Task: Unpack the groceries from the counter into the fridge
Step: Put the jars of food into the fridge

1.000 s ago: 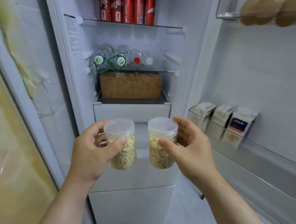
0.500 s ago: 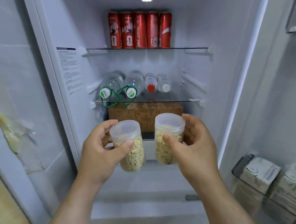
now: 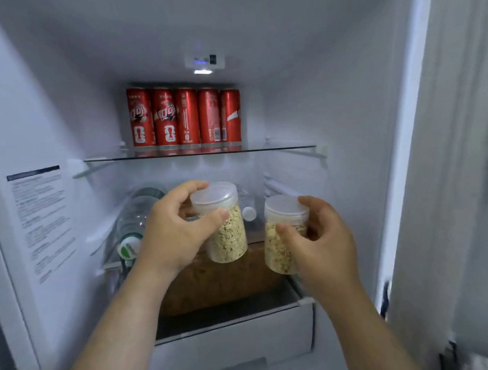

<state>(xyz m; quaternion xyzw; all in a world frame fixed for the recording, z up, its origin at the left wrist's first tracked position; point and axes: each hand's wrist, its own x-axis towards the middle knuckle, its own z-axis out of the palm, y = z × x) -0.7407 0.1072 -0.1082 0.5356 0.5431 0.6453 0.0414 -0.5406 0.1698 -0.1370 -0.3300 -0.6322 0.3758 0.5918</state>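
Far left on the fridge wall [image 3: 58, 111], a printed label [image 3: 42, 222]. Next along, water bottles [image 3: 136, 215] lying on their sides. Out front, left hand [image 3: 174, 236] curled round the left oat jar [image 3: 229, 238], thumb across its side, held up before the middle shelf. Far back above, five red cans [image 3: 184, 116] lined up on the glass shelf [image 3: 286, 147]. Just right and lower, the right oat jar [image 3: 273, 255], near the first but apart, wrapped by the right hand [image 3: 325, 245]. Behind both, a brown box [image 3: 215, 288].

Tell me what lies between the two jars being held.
Nothing, in the head view: the left jar and right jar are apart. Through the gap show a white-capped bottle and a brown box, both farther back.
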